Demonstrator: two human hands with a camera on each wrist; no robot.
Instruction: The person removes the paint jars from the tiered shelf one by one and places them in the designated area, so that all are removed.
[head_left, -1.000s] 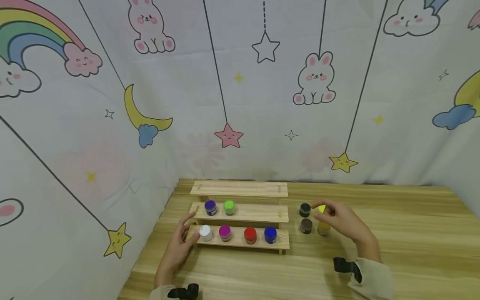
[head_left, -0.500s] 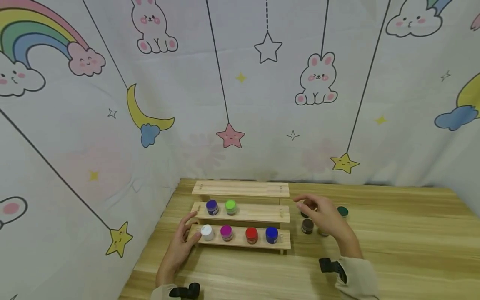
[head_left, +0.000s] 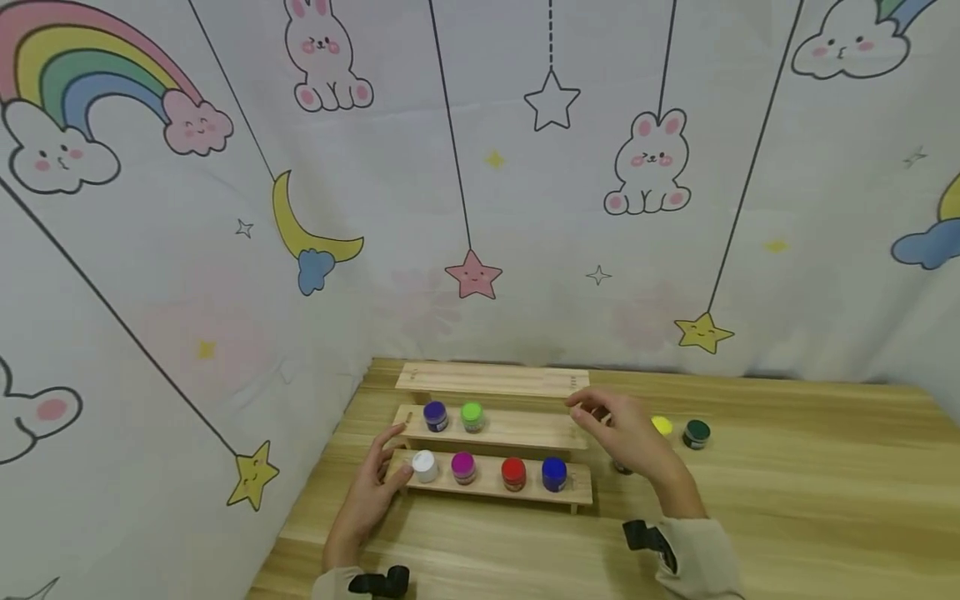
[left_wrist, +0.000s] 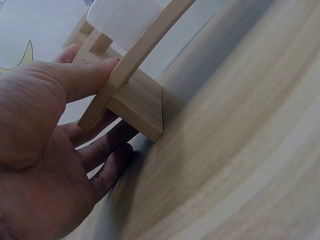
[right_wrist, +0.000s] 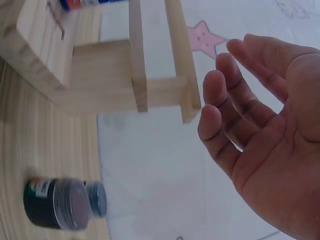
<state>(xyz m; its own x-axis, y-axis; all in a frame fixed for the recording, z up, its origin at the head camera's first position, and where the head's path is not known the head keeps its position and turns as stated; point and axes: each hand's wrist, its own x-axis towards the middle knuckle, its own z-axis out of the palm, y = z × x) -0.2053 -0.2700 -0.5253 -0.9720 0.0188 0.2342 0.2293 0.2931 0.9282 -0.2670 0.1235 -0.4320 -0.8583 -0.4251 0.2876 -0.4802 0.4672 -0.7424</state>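
Note:
A light wooden three-step rack stands on the table. Its left end is held by my left hand, thumb on the lowest shelf and fingers behind the end piece. Beside that thumb sits a white-lidded paint jar. Magenta, red and blue jars share the lowest shelf. Purple and light green ones stand on the middle shelf. My right hand hovers by the rack's right end, fingers loosely bent and nothing between them.
Right of the rack, a yellow-lidded jar and a dark green jar stand on the table. Another dark jar is mostly covered by the right hand. A printed cloth hangs behind the table.
My right hand has moved left from above the loose jars to the rack's right end, uncovering the dark green jar. The left hand stays at the rack. The head view has shifted slightly.

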